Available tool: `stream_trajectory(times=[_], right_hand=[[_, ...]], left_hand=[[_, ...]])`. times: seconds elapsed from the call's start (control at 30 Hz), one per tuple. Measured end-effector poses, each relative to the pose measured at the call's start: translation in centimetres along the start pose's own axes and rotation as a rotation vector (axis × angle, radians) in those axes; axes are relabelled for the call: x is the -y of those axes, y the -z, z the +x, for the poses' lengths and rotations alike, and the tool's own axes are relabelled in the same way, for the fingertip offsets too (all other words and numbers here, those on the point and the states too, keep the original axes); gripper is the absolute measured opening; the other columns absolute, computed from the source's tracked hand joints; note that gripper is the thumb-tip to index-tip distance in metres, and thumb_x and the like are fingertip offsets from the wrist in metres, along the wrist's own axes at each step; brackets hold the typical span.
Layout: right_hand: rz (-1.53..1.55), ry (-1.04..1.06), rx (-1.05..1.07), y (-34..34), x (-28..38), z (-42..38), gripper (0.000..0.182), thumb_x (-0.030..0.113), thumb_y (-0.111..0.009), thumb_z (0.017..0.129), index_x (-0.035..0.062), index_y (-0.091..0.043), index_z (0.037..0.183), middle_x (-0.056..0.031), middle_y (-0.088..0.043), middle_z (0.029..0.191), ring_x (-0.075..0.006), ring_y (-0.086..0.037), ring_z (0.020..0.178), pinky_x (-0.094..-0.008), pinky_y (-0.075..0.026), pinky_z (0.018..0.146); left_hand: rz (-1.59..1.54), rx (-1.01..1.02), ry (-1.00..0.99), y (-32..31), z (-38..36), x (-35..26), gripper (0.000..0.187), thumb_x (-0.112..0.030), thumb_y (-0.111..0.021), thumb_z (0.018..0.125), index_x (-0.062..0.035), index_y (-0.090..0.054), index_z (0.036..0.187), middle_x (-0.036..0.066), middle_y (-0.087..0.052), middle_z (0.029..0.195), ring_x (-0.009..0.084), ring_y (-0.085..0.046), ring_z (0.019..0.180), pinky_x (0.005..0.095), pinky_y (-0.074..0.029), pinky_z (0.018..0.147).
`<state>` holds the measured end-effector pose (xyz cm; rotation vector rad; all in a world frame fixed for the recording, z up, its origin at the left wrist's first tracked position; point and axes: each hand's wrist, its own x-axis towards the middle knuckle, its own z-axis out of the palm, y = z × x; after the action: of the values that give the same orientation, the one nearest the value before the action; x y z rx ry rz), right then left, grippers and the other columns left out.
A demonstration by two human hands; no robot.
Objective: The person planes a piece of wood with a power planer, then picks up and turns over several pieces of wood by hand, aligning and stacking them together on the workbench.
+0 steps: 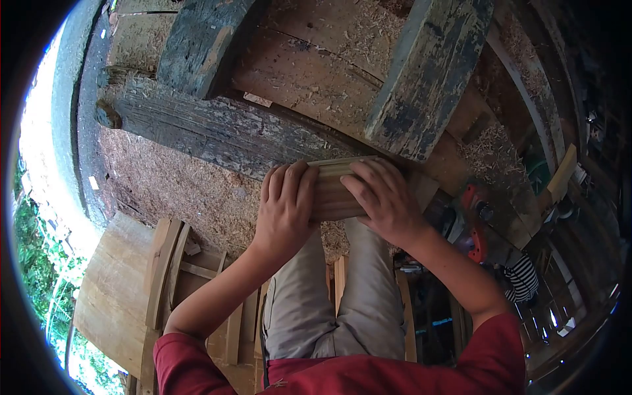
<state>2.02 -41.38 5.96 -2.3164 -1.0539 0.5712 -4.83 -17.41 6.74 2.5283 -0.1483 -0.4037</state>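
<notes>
A short wooden piece with lengthwise lines (pixel 331 191), like thin strips laid side by side, lies across in front of my knees. My left hand (pixel 285 203) wraps its left end, fingers bent over the far edge. On the right part, my right hand (pixel 387 196) is closed with its fingers curled over the top; the thumb side faces the middle of the wood. Just beyond the wood runs a weathered dark beam (pixel 210 125), and the far edge of the piece overlaps it in this view.
Two more worn beams (pixel 434 72) (pixel 207 43) rest on shaving-covered planks. Sawdust (pixel 178 178) covers the ground. At left are a curved wooden panel (pixel 112 289) and upright boards (pixel 161 270). A red power tool (pixel 475 227) and a striped cloth (pixel 522 275) sit at right.
</notes>
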Motion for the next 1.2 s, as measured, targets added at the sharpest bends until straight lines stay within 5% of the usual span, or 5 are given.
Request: stream_trajectory(times=[0.2, 0.67, 1.1, 1.2], right_hand=[[-0.010, 0.017, -0.049, -0.3, -0.1, 0.0, 0.077, 0.003, -0.082, 0.080, 0.0151, -0.051, 0.150, -0.0172, -0.055, 0.141, -0.0402, -0.056, 0.139, -0.0599, -0.048, 0.119], [-0.014, 0.000, -0.089, -1.2, 0.0, -0.3, 0.058, 0.006, -0.071, 0.090, 0.0162, -0.055, 0.145, -0.0168, -0.058, 0.140, -0.0396, -0.060, 0.134, -0.0581, -0.050, 0.116], [0.003, 0.011, -0.087, -1.5, -0.4, -0.8, 0.063, 0.011, -0.072, 0.092, 0.0193, -0.053, 0.151, -0.0153, -0.056, 0.145, -0.0390, -0.057, 0.140, -0.0591, -0.047, 0.120], [0.019, 0.005, -0.074, -0.3, -0.6, -1.3, 0.071, 0.015, -0.077, 0.092, 0.0219, -0.051, 0.158, -0.0168, -0.052, 0.152, -0.0407, -0.052, 0.146, -0.0605, -0.043, 0.123]], left_hand=[[-0.020, 0.016, 0.065, 0.4, -0.9, -0.4, 0.101, -0.023, -0.098, 0.064, -0.0025, -0.051, 0.151, 0.020, -0.053, 0.147, 0.0440, -0.049, 0.138, 0.0610, -0.035, 0.124], [0.008, -0.045, 0.032, -0.8, -0.8, 0.2, 0.092, -0.014, -0.090, 0.065, -0.0028, -0.052, 0.147, 0.020, -0.055, 0.143, 0.0438, -0.053, 0.132, 0.0587, -0.038, 0.118], [0.030, -0.013, 0.036, -0.5, -0.7, -0.1, 0.098, -0.017, -0.093, 0.063, -0.0024, -0.050, 0.150, 0.021, -0.053, 0.146, 0.0426, -0.052, 0.134, 0.0569, -0.036, 0.117], [0.024, 0.065, 0.056, -0.2, -0.5, -0.7, 0.115, -0.022, -0.098, 0.063, -0.0009, -0.041, 0.160, 0.021, -0.048, 0.153, 0.0435, -0.046, 0.144, 0.0588, -0.032, 0.121]])
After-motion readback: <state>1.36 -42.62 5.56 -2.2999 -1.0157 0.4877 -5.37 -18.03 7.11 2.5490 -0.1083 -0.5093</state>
